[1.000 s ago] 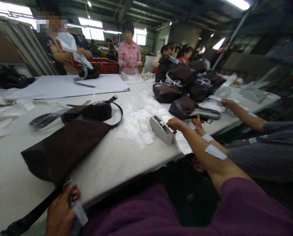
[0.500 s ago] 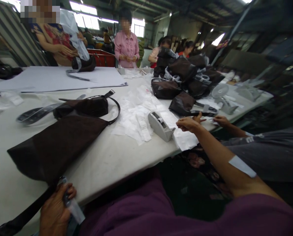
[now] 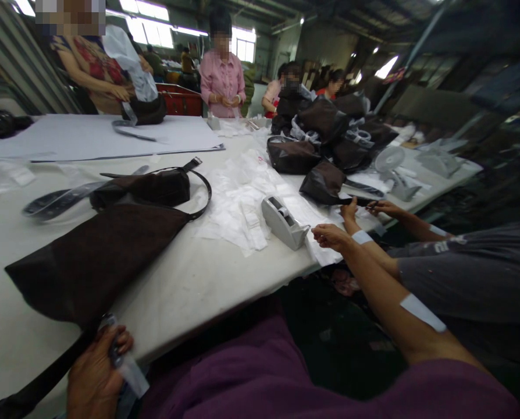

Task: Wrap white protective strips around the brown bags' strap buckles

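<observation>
Left hand: The left hand (image 3: pixel 98 372) was at the near edge of the table, and its fingers were closed around a black strap (image 3: pixel 46 372) and a clear plastic piece (image 3: pixel 127 366).
Right hand: The right hand (image 3: pixel 330 235) reached over a white sheet (image 3: pixel 325 250). Its fingers were a little bent, but I could not tell if they held anything.
Bag: A dark brown bag (image 3: pixel 94 262) lay flat on the white table (image 3: pixel 199 291). Its long side went slantwise, up and to the right from the left hand, and the left hand was the nearer one.
Tape: A grey tape dispenser (image 3: pixel 284 222) stood just beside the right hand.
Co-worker: A person in a grey shirt (image 3: pixel 469 273) had a hand (image 3: pixel 349 212) near a thin black strip (image 3: pixel 358 201).
Writing: No brand or label could be read.
</observation>
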The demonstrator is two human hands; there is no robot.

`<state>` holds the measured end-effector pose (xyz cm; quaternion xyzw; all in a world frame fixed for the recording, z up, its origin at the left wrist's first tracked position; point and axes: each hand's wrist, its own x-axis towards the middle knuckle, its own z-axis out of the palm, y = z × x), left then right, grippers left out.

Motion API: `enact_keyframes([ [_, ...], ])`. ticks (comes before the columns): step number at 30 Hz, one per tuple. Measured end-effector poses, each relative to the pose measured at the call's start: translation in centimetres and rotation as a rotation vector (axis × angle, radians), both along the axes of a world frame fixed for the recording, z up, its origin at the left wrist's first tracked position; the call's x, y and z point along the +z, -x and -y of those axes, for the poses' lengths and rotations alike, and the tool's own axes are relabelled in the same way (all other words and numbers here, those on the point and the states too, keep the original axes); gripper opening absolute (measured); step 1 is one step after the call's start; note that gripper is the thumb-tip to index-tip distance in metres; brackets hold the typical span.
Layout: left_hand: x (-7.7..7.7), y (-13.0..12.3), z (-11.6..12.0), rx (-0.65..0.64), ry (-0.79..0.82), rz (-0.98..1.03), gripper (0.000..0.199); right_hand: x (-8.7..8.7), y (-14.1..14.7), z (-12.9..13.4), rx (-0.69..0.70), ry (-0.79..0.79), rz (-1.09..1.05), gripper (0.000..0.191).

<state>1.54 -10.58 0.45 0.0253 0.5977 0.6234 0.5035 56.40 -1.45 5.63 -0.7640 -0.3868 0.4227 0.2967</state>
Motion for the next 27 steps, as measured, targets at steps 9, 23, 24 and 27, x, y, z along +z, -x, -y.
enact_keyframes([
  [9,-1.9,1.2,-0.1,-0.016,-0.041,0.033,0.016,-0.9,1.8,1.6,-0.168,-0.066,0.199,0.02],
  [23,-0.4,3.5,1.8,0.006,-0.156,-0.043,0.036,-1.0,27.9,2.4,0.796,-0.149,-0.407,0.022],
  [24,-0.4,3.9,2.2,0.01,-0.167,-0.047,0.037,-1.1,31.5,2.7,0.867,-0.126,-0.447,0.02],
  [27,-0.6,4.3,3.4,0.013,-0.172,-0.082,0.035,-1.9,40.6,3.4,1.014,-0.09,-0.527,0.013],
])
